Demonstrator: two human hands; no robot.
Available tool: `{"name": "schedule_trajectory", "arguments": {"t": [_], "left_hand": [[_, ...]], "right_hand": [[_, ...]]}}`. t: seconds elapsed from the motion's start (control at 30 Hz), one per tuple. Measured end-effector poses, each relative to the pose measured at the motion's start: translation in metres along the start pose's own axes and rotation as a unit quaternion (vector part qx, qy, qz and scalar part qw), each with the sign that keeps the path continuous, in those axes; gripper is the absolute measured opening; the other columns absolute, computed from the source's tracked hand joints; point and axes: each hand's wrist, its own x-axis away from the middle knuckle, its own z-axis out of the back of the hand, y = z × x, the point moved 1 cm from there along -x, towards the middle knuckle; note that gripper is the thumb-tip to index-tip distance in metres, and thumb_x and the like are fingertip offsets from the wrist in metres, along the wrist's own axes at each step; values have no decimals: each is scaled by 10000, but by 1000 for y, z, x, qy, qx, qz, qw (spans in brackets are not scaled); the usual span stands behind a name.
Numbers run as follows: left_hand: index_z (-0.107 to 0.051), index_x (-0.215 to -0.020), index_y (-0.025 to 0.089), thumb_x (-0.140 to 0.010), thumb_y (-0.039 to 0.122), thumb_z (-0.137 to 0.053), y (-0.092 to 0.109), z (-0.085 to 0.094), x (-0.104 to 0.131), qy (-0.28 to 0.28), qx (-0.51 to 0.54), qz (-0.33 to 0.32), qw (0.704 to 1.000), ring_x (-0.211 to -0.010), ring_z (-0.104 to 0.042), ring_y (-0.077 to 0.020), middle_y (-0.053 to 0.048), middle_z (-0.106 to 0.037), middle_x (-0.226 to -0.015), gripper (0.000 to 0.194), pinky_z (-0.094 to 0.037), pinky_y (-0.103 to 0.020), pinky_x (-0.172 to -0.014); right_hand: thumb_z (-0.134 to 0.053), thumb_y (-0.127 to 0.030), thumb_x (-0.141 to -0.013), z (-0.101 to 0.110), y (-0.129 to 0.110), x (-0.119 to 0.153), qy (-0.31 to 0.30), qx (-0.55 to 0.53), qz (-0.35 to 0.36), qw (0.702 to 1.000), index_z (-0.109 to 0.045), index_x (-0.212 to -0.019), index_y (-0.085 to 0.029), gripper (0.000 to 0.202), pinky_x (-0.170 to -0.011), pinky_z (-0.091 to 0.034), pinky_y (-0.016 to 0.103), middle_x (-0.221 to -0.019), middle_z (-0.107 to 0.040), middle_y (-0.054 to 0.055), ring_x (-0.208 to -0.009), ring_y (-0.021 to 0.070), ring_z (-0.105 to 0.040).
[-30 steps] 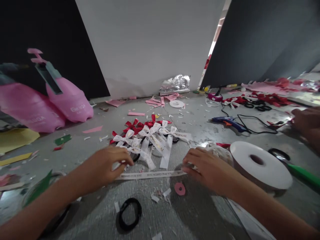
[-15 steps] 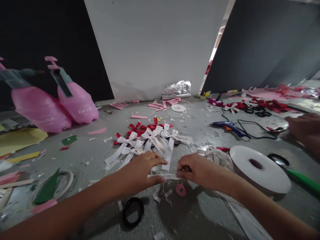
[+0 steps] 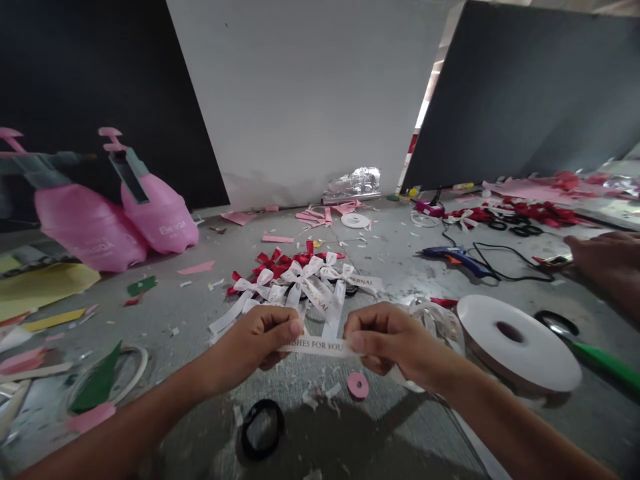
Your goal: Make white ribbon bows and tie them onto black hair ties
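Stretching white ribbon (image 3: 320,346) crosswise, long axis L–R, print facing up; both hands (image 3: 275,335) (image 3: 383,339) pinching it.

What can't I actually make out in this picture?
All in the head view:
- Ribbon: the words before "WISHES" are hidden by the left hand, those after "YOU" by the right hand.
- Black bands: mostly covered by white bows, so I can't count them.
- Green handle: its end is cut off by the right edge.
- Left sprayer: lettering too blurred to read fully.
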Motion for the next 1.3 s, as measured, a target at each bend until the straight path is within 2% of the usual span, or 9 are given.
{"name": "schedule_trajectory", "arguments": {"t": [0.1,0.17,0.3,0.43,0.6,0.73,0.87,1.0,1.3], "left_hand": [[-426,-615,158,-840,542,-527,3,-1,-1,-14,71,-24,997,-420,-247,-38,57,-339,-501,457,-195,-191,-410],[-391,-603,161,-823,546,-552,8,-4,-3,-13,128,-42,991,-423,-217,-32,62,-315,-514,472,-174,-191,-413],[-347,-600,169,-791,519,-610,28,-13,-7,-13,218,-67,973,-433,-221,-34,64,-300,-529,478,-210,-187,-419],[-407,-616,166,-832,491,-567,44,-27,-14,39,347,-82,933,-514,-416,-77,19,-434,-591,422,-394,-220,-508],[-546,-702,158,-854,371,-576,47,-41,-27,157,501,-100,845,-763,-611,-148,-41,-622,-790,263,-518,-281,-689],[-572,-690,166,-870,343,-553,51,-52,-29,155,555,-142,805,-851,-642,-161,-22,-640,-780,253,-528,-311,-797],[-549,-661,174,-859,349,-575,53,-59,-24,126,554,-183,802,-702,-623,-118,23,-584,-669,266,-530,-299,-767],[-609,-819,192,-811,262,-639,48,-65,-16,128,515,-215,820,-596,-582,-78,39,-590,-699,77,-510,-241,-660],[-618,-928,161,-683,300,-776,25,-80,8,211,391,-240,863,-560,-576,-70,48,-594,-657,323,-489,-216,-641]], "right_hand": [[-634,-383,-828,-3,-4,1,0,-165,56,985,-494,-658,-185,296,-407,-238,199,-504,-352,-74,-413,44,-248],[-631,-401,-826,-5,-10,2,29,-230,104,967,-498,-653,-194,301,-420,-300,196,-577,-434,-36,-477,68,-356],[-669,-436,-783,-9,-25,3,110,-271,185,938,-562,-668,-217,270,-385,-338,182,-855,-608,43,-717,136,-536],[-668,-454,-779,-17,-38,3,134,-263,244,924,-624,-707,-240,231,-379,-386,179,-959,-640,32,-786,143,-576],[-667,-435,-791,-25,-39,-1,147,-292,261,908,-620,-691,-225,238,-323,-348,142,-770,-615,-22,-472,40,-430],[-708,-429,-760,-27,-34,-4,190,-334,253,888,-579,-670,-197,281,-285,-284,114,-631,-536,-67,-363,0,-256],[-756,-346,-720,-33,-31,-3,221,-303,250,892,-614,-789,-199,216,-297,-285,101,-675,-552,-62,-406,1,-335],[-770,-283,-694,-42,-28,-4,211,-262,260,905,-625,-884,-205,251,-308,-298,99,-716,-573,-55,-467,16,-438],[-829,-235,-610,-58,-3,-11,162,-328,220,905,-573,-776,-178,310,-335,-383,89,-629,-560,-63,-463,23,-475]]}}
